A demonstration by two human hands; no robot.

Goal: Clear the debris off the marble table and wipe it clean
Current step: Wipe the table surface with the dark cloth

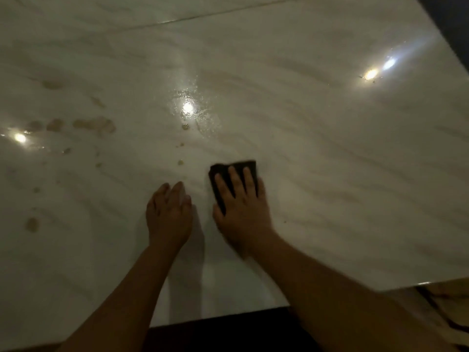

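A pale marble table (317, 148) fills the head view. My right hand (241, 209) lies flat on a dark folded cloth (222, 174), its straight spread fingers pressing it onto the marble near the front middle. My left hand (168, 214) rests on the bare marble just left of the cloth, fingers together and straight, holding nothing. Brownish stains (96, 124) and small drops (180, 162) mark the surface to the left and ahead of the hands. A wet patch (193, 110) glistens under a light reflection.
The table's front edge (418, 284) runs along the bottom right, with a patterned floor or surface (446, 308) below it. The far right corner drops off to a dark area (451, 26). A seam line (203, 16) crosses the marble at the back.
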